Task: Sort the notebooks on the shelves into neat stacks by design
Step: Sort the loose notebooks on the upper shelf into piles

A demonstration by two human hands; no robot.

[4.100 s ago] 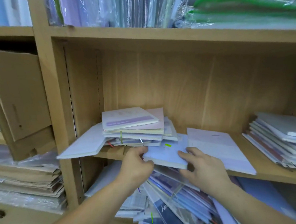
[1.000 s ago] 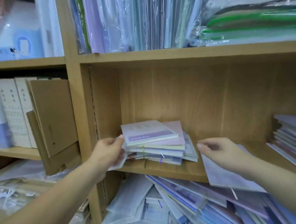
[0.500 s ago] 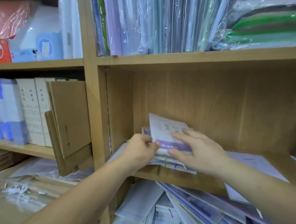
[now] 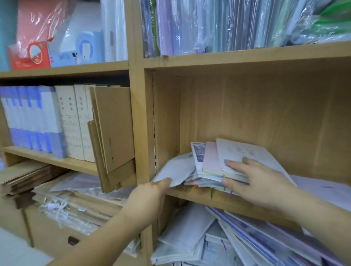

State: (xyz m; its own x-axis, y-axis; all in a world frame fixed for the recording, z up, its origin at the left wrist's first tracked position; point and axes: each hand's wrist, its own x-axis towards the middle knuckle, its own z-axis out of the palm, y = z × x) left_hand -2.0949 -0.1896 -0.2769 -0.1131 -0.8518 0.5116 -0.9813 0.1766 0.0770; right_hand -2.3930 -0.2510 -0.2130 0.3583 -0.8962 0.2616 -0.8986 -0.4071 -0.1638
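A slanted stack of thin, soft-covered notebooks (image 4: 211, 171) lies at the left end of the light wooden shelf board (image 4: 194, 195), near the compartment's side wall, its covers fanned out and tilted up toward the back panel. Topmost is a white notebook with a lilac band (image 4: 244, 151), and a matte pink notebook (image 4: 211, 157) shows beside it. The right hand (image 4: 260, 181) grasps the stack's upper layers, fingers spread flat on the white cover and the thumb hooked against the front edges. The left hand (image 4: 151, 195) pinches the near corner of a pale grey flat notebook (image 4: 176, 171) that juts past the shelf's front left. Its thumb is on top and its other fingers are hidden beneath. Just right of the stack lies a flat lilac notebook (image 4: 326, 190), partly covered by the right forearm. Below, a loose heap of glossy notebooks (image 4: 237, 247) spills forward. Above stand film-wrapped folders (image 4: 215, 19). In the left bay, brown cardboard sheets (image 4: 113, 126) lean beside cream box files (image 4: 76, 121).
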